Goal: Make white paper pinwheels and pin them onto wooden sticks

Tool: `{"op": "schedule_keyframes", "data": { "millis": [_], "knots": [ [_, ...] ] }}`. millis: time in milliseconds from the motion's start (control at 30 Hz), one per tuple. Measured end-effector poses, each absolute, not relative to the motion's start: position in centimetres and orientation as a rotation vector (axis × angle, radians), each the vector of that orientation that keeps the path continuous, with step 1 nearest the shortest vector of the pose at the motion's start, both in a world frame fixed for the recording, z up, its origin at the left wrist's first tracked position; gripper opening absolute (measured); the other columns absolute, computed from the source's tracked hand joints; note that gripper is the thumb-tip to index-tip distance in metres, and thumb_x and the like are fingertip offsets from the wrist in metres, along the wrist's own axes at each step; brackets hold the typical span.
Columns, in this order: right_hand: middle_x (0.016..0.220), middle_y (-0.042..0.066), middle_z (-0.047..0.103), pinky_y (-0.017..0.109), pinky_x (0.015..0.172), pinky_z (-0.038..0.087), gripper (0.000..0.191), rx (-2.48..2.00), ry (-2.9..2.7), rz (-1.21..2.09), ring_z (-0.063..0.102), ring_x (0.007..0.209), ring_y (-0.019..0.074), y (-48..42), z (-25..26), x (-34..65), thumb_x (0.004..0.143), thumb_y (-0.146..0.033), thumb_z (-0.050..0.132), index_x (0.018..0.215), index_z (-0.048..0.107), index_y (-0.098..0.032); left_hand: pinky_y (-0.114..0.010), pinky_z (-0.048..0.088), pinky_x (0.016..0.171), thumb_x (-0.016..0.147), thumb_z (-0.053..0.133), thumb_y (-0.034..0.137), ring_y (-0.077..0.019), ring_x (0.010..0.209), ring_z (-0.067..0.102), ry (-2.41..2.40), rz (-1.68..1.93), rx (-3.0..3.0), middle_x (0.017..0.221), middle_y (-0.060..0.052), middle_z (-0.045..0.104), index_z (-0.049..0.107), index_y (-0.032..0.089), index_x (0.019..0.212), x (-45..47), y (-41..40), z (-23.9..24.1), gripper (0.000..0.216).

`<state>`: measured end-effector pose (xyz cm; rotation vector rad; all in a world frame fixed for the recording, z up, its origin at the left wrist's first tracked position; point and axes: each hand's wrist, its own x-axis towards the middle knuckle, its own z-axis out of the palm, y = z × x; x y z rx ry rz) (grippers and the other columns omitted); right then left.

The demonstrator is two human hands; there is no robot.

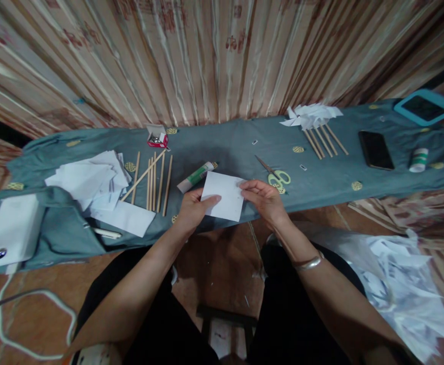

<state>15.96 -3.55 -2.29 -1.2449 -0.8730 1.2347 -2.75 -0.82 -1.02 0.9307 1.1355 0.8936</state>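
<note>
A square sheet of white paper (224,195) is held between my two hands above the front edge of the cloth-covered bench. My left hand (194,210) grips its left side, thumb lying on top. At the right edge, my right hand (262,198) pinches the paper between thumb and fingers. Just behind the sheet lies a glue stick (196,177) with a green label. Scissors (274,173) with light green handles rest beyond my right hand. Several thin wooden sticks (154,182) lie left of my left hand.
A stack of white paper (92,177), a pen (106,233), a small red box (157,137) and a white device (12,228) are at left. Paper pinwheels on sticks (316,121), a phone (376,149), another glue stick (418,160) and a blue-framed device (425,106) are at right.
</note>
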Motion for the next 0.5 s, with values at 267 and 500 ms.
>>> {"op": "schedule_keyframes", "data": {
  "millis": [267,500],
  "knots": [
    [0.078,-0.001,0.07,0.032,0.07,0.049,0.027,-1.228,-0.875,1.256,0.059,0.068,0.015,-3.36,-2.03,15.99,0.061,-0.038,0.083,0.077,0.067,-0.023,-0.03,0.05,0.061,0.05,0.086,0.033,-0.0175,0.063,0.063,1.129,0.92,0.933,0.073,-0.004,0.074,0.075,0.013,0.079,-2.72,-0.64,-1.52,0.037],
    [0.081,-0.002,0.073,0.029,0.07,0.05,0.041,-1.205,-0.74,1.243,0.062,0.07,0.0134,-3.21,-1.65,16.11,0.053,-0.035,0.089,0.085,0.067,-0.025,-0.031,0.052,0.062,0.055,0.084,0.03,-0.0188,0.065,0.064,1.132,0.962,0.992,0.074,-0.004,0.073,0.076,0.016,0.079,-2.97,-0.64,-1.83,0.029]
  ]
}}
